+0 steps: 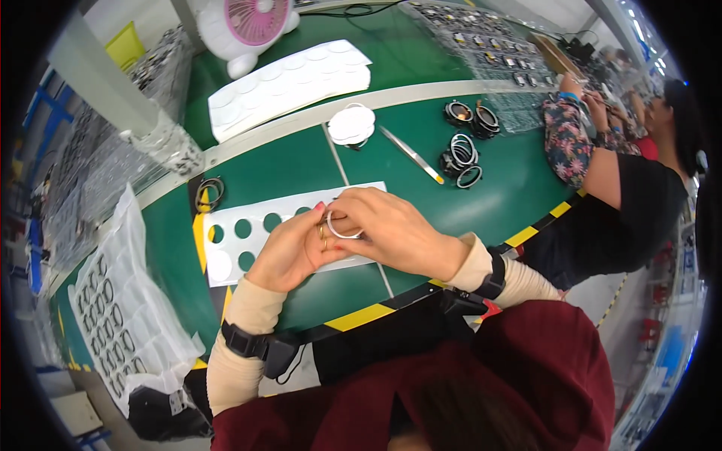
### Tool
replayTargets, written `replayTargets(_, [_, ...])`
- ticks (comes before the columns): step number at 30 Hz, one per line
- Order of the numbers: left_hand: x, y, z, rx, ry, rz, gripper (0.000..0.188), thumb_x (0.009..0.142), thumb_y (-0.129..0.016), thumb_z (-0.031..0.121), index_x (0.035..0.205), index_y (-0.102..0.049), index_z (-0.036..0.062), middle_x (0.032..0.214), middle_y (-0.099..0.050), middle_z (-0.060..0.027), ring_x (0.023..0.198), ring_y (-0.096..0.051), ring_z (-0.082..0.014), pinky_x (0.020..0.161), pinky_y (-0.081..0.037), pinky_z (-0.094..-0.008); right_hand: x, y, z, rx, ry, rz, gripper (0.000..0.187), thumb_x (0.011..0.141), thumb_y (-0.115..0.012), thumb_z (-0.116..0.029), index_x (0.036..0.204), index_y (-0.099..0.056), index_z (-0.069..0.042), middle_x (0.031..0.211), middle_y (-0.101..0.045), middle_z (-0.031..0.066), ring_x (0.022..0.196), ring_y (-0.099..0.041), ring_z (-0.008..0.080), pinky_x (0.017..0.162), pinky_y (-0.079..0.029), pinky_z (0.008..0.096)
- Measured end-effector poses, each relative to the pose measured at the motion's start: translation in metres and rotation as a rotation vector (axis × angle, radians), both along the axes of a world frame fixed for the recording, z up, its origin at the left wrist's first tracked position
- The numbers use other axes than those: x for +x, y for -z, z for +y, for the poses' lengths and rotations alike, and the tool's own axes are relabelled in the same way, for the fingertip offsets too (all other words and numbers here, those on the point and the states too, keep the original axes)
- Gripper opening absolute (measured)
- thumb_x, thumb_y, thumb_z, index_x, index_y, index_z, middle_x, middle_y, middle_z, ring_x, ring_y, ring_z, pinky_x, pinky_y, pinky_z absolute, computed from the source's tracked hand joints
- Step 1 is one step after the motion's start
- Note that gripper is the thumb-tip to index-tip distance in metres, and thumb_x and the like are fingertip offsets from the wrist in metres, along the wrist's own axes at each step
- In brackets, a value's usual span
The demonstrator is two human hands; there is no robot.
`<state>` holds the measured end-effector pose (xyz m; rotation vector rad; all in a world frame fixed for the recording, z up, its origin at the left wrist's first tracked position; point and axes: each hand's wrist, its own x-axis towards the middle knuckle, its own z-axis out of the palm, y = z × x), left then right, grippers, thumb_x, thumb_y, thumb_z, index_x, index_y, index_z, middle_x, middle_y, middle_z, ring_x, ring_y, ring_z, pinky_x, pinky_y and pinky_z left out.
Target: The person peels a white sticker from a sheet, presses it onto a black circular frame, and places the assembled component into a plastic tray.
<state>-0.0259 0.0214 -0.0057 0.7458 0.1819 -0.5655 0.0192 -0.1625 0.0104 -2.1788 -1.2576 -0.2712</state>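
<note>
Head cam: your L hand [295,244] is half-curled, palm up; can't tell if it grips. Your R hand [395,229], fingers bent, pinches 1 white ring [331,228], sitting btwn both hands nr the bench's [508,199] front edge. Below them, 1 white sheet [259,244] w/ round holes, partly hidden. Toward bench's back edge: 1 stack of white discs [351,120], 1 pr tweezers [412,155]; to their R, overlapping black rings [452,162], exact no. unclear.
</note>
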Motion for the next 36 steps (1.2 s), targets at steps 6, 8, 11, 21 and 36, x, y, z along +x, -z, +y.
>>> replayTargets(6, [-0.001,-0.007,-0.002,0.052,0.105,-0.027,0.042,0.097,-0.035,0.028,0.124,-0.035,-0.0040,0.120,-0.050,-0.0240,0.110,-0.052,-0.0345,0.093,-0.045,-0.0447,0.016,-0.017,-0.091,0.180,0.452,-0.195,0.052,0.065,-0.076,-0.012,0.111,-0.052,-0.004,0.108,-0.057,0.0114,0.094,-0.056,0.0257,0.079,-0.046,0.0330])
replayTargets(8, [-0.001,-0.007,-0.004,0.123,0.115,-0.061,0.040,0.097,-0.035,0.027,0.124,-0.037,-0.0022,0.122,-0.048,-0.0255,0.113,-0.050,-0.0374,0.093,-0.044,-0.0475,0.028,-0.013,-0.109,0.173,0.508,-0.182,0.052,0.066,-0.076,-0.011,0.111,-0.052,-0.004,0.108,-0.057,0.0114,0.095,-0.056,0.0263,0.080,-0.045,0.0334])
replayTargets(11, [0.001,-0.005,-0.005,0.120,0.116,-0.057,0.039,0.097,-0.035,0.026,0.124,-0.037,-0.0021,0.122,-0.048,-0.0257,0.112,-0.050,-0.0379,0.093,-0.044,-0.0472,0.042,-0.008,-0.119,0.176,0.614,-0.144,0.051,0.066,-0.076,-0.010,0.112,-0.053,-0.004,0.108,-0.057,0.0116,0.096,-0.055,0.0275,0.083,-0.044,0.0341])
replayTargets(21, [0.018,-0.005,0.045,0.052,-0.270,-0.175,0.031,0.095,-0.042,0.022,0.117,-0.043,0.0009,0.090,-0.060,-0.0122,0.075,-0.060,-0.0230,0.071,-0.051,-0.0332,0.012,-0.014,-0.019,0.116,0.211,-0.207,0.046,0.069,-0.072,-0.019,0.110,-0.055,-0.004,0.114,-0.054,0.0125,0.109,-0.048,0.0335,0.093,-0.037,0.0420])
replayTargets(36, [-0.072,0.005,0.098,1.589,-0.460,-0.372,0.026,0.083,-0.062,0.020,0.093,-0.064,-0.0033,0.070,-0.055,-0.0025,0.065,-0.048,-0.0125,0.058,-0.040,-0.0249,0.004,0.026,0.058,0.035,-0.141,-0.122,0.050,0.066,-0.072,-0.024,0.108,-0.053,-0.006,0.120,-0.046,0.0142,0.118,-0.040,0.0326,0.101,-0.028,0.0478])
